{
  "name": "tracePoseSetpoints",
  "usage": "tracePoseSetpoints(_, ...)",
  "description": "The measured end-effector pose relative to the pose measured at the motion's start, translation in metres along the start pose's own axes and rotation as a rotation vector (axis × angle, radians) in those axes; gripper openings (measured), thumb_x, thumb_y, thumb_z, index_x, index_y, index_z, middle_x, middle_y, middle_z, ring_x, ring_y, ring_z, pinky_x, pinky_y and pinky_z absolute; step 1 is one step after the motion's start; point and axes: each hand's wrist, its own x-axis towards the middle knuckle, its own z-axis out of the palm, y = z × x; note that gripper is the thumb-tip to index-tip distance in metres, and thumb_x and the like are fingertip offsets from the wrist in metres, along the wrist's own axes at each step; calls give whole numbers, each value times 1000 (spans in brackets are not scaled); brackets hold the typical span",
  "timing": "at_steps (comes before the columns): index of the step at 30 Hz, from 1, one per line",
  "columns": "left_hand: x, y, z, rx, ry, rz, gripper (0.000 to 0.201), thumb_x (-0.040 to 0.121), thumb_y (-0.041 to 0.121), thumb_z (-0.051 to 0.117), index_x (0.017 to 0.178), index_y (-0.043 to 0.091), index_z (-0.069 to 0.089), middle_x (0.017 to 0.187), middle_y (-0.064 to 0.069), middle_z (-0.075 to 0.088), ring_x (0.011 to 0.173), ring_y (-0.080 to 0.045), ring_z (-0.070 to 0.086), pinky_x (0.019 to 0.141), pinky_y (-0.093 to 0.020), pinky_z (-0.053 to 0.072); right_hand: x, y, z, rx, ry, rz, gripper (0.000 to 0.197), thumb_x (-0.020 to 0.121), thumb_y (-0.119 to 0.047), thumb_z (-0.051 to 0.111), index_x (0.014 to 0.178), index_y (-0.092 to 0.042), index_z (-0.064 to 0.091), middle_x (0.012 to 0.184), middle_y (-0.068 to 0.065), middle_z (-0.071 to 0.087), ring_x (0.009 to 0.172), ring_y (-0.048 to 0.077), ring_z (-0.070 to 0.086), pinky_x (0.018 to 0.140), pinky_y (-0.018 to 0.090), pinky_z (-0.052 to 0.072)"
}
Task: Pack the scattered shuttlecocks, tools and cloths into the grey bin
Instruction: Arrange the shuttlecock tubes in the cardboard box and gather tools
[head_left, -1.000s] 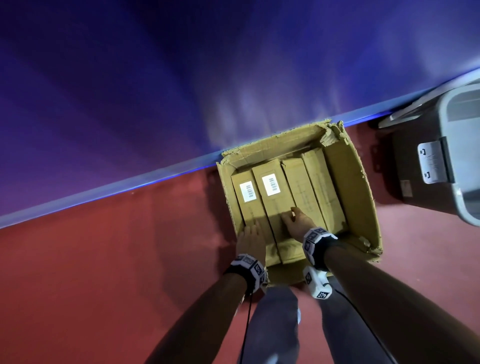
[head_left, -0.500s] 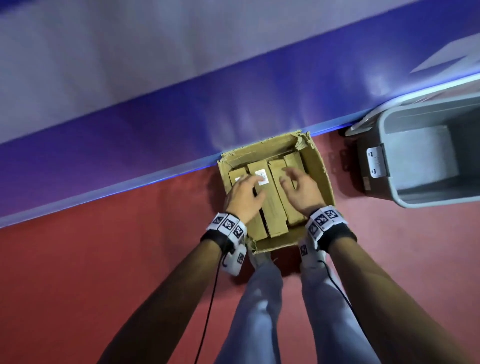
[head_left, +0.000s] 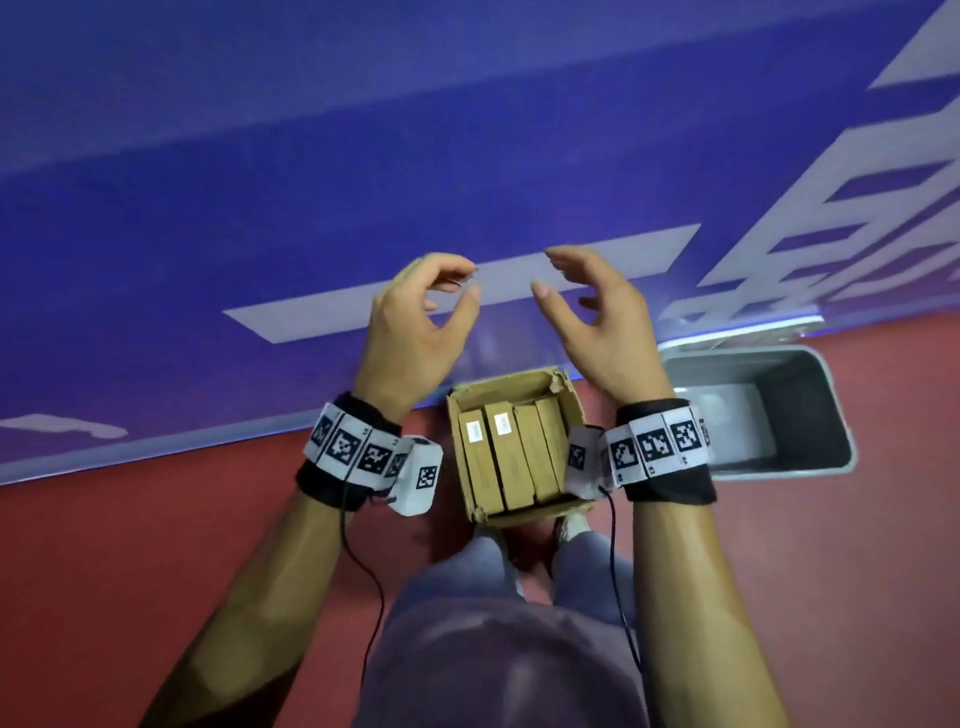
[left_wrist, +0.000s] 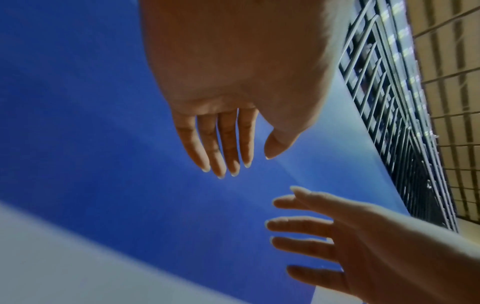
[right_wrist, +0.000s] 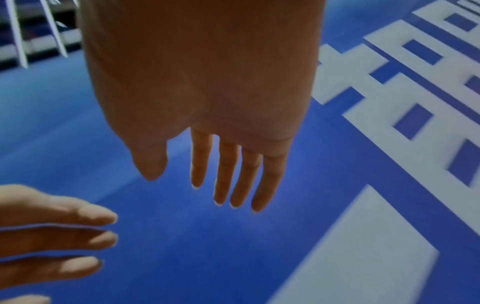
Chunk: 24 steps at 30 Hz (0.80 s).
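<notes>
Both hands are raised in front of the blue banner, palms facing each other, and both hold nothing. My left hand has loosely curled fingers; my right hand mirrors it a short gap away. Each wrist view shows its own hand, left and right, with straight relaxed fingers and the other hand's fingers at the frame edge. Below them on the red floor sits a cardboard box with several long brown cartons standing side by side. The grey bin stands to the right of the box, its inside looking bare.
A blue banner with white lettering forms the wall behind the box and bin. My legs are just behind the box. Red floor spreads to the left and right. A metal grille appears in the left wrist view.
Both hands have lifted out of the cardboard box, where they lay on the cartons, and now hang high above it. The view has pulled upward and back.
</notes>
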Motion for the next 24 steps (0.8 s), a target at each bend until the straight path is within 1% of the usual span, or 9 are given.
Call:
tracePoseSetpoints(3,-2,41,-59,28,94,38,20,96,25,66,113,16,69,107,7,72,102,-11,69,84,-41,57,4,-57,-13,14,-49,-43,39,97,-44,66,132,-27,60,128,-11,65,119,2,59,95,30,53)
tracePoseSetpoints(6,-18,71,-113,104,166,45,23,96,25,66,116,15,67,109,5,71,103,-11,68,84,-40,56,6,-107,-12,-4,-163,-132,43,97,-48,65,134,-28,59,130,-11,64,119,2,58,99,33,52)
tracePoseSetpoints(8,-36,82,-140,162,208,41,23,96,24,67,117,15,67,111,5,70,105,-11,67,85,-38,56,7,-129,-4,-17,-256,-212,45,96,-50,65,135,-27,58,130,-10,63,120,3,58,100,34,51)
tracePoseSetpoints(12,-90,96,-175,292,341,-29,26,96,25,67,120,16,65,115,4,68,106,-9,65,89,-31,53,-4,-167,22,41,-422,-368,44,97,-50,64,134,-28,58,130,-11,63,120,3,58,100,34,51)
tracePoseSetpoints(14,-124,103,-184,358,417,-85,27,96,26,67,121,15,65,115,4,68,105,-9,65,88,-31,53,-18,-183,38,98,-517,-434,42,97,-48,65,133,-27,59,130,-12,63,120,3,58,100,32,51)
tracePoseSetpoints(17,-190,120,-190,434,558,-206,27,95,25,69,120,14,66,114,3,69,104,-10,66,90,-30,53,-57,-199,62,187,-679,-503,39,97,-43,67,131,-26,61,128,-12,64,118,4,59,98,31,51)
tracePoseSetpoints(20,-265,143,-189,504,672,-343,27,95,23,69,119,13,66,110,4,69,104,-10,66,90,-28,52,-111,-208,84,271,-850,-517,38,96,-40,70,130,-25,62,126,-11,65,114,3,61,97,30,51)
tracePoseSetpoints(22,-315,160,-185,534,736,-451,27,95,24,69,120,15,66,110,5,68,104,-10,65,90,-28,52,-148,-214,96,310,-963,-522,38,94,-37,72,129,-23,63,125,-9,66,114,4,62,99,30,51)
tracePoseSetpoints(24,-370,179,-182,573,808,-570,27,95,26,69,121,17,66,112,6,67,105,-7,64,92,-29,52,-193,-224,109,331,-1095,-543,39,94,-41,71,129,-28,62,127,-11,66,117,1,60,102,31,51)
